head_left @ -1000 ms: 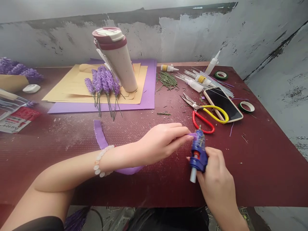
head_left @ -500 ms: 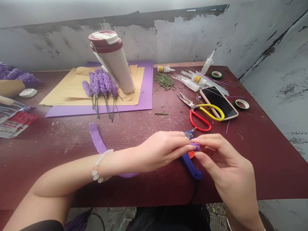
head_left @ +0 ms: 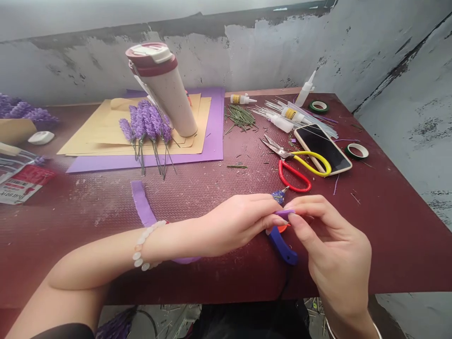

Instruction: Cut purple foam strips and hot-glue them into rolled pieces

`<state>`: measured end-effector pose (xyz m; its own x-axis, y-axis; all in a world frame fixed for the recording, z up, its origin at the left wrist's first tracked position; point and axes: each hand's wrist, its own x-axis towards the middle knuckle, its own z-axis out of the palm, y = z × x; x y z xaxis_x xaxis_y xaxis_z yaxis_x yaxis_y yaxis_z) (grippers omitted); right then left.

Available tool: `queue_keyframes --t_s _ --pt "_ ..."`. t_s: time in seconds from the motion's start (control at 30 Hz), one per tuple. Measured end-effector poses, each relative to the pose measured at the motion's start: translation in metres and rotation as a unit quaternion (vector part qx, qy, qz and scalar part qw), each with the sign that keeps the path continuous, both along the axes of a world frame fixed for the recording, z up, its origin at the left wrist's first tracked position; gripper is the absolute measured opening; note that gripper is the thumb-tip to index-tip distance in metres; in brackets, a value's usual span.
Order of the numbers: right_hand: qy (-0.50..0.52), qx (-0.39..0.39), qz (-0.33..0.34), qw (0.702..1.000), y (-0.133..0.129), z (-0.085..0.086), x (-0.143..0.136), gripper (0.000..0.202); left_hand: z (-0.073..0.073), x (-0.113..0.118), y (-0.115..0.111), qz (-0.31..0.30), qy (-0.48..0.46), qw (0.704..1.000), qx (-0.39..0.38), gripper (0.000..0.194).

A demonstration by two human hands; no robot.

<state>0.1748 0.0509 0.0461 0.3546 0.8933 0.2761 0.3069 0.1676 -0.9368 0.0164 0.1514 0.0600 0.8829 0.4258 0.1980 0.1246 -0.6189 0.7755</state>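
A small purple piece, perhaps paper or felt (head_left: 284, 214), is pinched between the fingertips of both hands. My left hand (head_left: 240, 219) reaches in from the left, its thumb and fingers closed on one end. From the right, my right hand (head_left: 335, 245) grips the other end between thumb and fingers. Beneath the hands lies a blue glue gun (head_left: 283, 248) with an orange trigger, its middle partly covered. A purple strip (head_left: 143, 202) rests on the table and passes under my left forearm. Just beyond the hands are scissors (head_left: 282, 153) with red and yellow handles.
At the back left, a tumbler (head_left: 169, 99) stands on kraft paper (head_left: 99, 127) beside purple lavender sprigs (head_left: 146, 122). A phone (head_left: 323, 148), green tape rolls (head_left: 356, 151), glue bottles (head_left: 305, 90) and cut green stems (head_left: 240, 117) lie at the back right. A red-labelled packet (head_left: 26, 181) sits far left.
The right thumb has closed onto the purple piece, which now lies flatter between the fingertips. Both hands stay in nearly the same place.
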Motion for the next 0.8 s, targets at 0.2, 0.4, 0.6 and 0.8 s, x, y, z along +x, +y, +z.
queue_keyframes --t_s 0.2,0.4,0.6,0.8 --pt "0.042 0.024 0.011 0.999 0.0016 -0.0072 0.0008 0.014 -0.001 0.0005 -0.0018 0.005 0.006 0.999 0.031 0.031" --pt "0.045 0.017 0.037 0.998 0.0032 -0.005 0.0021 0.014 -0.0018 0.0007 -0.0022 0.01 0.019 0.998 0.051 0.033" --pt "0.036 0.016 0.025 0.999 0.001 -0.0054 0.0054 0.014 -0.0022 0.0008 -0.0029 0.012 0.038 0.998 0.054 0.031" --pt "0.044 -0.002 0.048 0.998 0.0009 -0.0058 0.0088 0.011 -0.0051 0.0023 -0.0016 0.007 -0.004 0.999 0.047 0.03"
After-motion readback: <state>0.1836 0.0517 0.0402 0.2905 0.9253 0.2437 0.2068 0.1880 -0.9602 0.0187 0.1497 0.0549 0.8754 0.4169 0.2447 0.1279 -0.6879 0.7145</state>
